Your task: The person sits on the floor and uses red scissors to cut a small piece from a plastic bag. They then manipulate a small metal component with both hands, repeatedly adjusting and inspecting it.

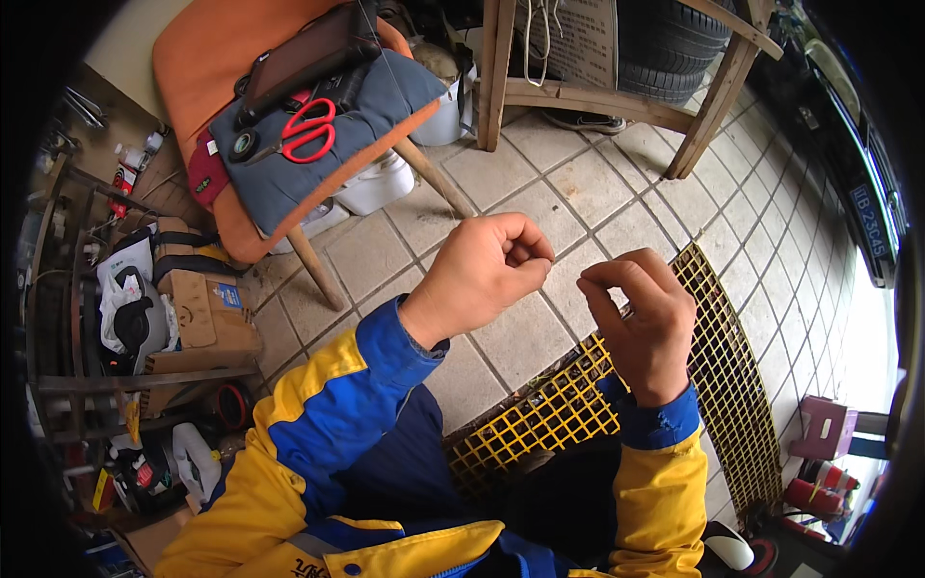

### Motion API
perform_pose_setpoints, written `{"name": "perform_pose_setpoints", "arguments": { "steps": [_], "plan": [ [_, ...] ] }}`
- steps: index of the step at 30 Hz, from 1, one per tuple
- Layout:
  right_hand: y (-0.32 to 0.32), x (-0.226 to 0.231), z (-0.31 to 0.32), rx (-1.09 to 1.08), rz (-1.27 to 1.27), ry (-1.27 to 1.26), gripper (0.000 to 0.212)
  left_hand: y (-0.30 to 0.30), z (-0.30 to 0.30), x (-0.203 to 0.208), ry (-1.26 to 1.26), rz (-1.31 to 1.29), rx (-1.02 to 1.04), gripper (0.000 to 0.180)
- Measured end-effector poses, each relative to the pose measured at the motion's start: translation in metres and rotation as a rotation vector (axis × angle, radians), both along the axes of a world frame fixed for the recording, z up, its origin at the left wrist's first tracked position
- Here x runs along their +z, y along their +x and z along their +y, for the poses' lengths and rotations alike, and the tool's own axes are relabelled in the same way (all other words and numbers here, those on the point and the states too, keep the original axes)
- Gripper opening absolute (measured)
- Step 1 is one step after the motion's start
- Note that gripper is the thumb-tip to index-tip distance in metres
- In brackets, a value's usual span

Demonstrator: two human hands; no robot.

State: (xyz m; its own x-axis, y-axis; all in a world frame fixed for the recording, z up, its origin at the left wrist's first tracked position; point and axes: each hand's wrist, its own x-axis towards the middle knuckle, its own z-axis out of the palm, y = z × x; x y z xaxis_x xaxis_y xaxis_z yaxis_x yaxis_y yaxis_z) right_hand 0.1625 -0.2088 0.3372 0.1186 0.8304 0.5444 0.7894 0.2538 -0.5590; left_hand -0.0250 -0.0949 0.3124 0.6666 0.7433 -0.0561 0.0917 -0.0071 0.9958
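Observation:
My left hand (479, 276) is raised over the tiled floor, thumb and fingertips pinched together. Facing it on the right, a short gap away, my right hand (644, 323) is also closed in a pinch. Whatever is between the fingertips of either hand is too small to make out. A thin line (393, 72) runs down from the top of the view toward my left hand; its end is lost to sight. Red-handled scissors (310, 144), a roll of black tape (244, 144) and a black case-like device (310, 63) lie on a blue-grey cushion (409, 89) beyond my left hand.
The cushion rests on an orange chair (178, 63). Yellow floor grating (540, 414) lies below my right hand. A wooden frame (597, 104) and stacked tyres (665, 48) stand at the back, a dark vehicle (838, 116) at right. Cluttered shelves with a cardboard box (198, 313) line the left.

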Motion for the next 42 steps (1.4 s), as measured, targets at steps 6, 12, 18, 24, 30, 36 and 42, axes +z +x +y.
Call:
{"name": "perform_pose_setpoints", "arguments": {
  "steps": [6,12,18,24,30,36,42],
  "plan": [
    [-0.003,0.0,0.002,0.009,-0.003,0.019,0.013,0.002,-0.001,0.0,0.014,0.023,0.023,0.012],
    [-0.002,-0.005,0.002,-0.034,-0.016,-0.001,0.013,0.004,-0.001,-0.004,-0.001,0.003,0.032,0.012],
    [-0.005,-0.006,0.003,-0.057,-0.041,-0.012,0.011,0.005,-0.001,-0.004,-0.016,-0.009,0.044,0.012],
    [-0.005,-0.006,0.004,-0.067,-0.029,-0.011,0.011,0.005,-0.002,-0.002,-0.017,-0.003,0.04,0.013],
    [-0.008,-0.005,0.003,-0.087,-0.018,-0.029,0.01,0.006,-0.003,-0.001,-0.03,-0.012,0.045,0.014],
    [-0.009,-0.006,0.003,-0.083,0.002,-0.036,0.01,0.007,-0.004,0.001,-0.061,-0.022,0.043,0.014],
    [-0.011,-0.008,0.004,-0.075,0.021,-0.023,0.01,0.007,-0.005,0.001,-0.082,-0.022,0.021,0.015]
  ]
}}
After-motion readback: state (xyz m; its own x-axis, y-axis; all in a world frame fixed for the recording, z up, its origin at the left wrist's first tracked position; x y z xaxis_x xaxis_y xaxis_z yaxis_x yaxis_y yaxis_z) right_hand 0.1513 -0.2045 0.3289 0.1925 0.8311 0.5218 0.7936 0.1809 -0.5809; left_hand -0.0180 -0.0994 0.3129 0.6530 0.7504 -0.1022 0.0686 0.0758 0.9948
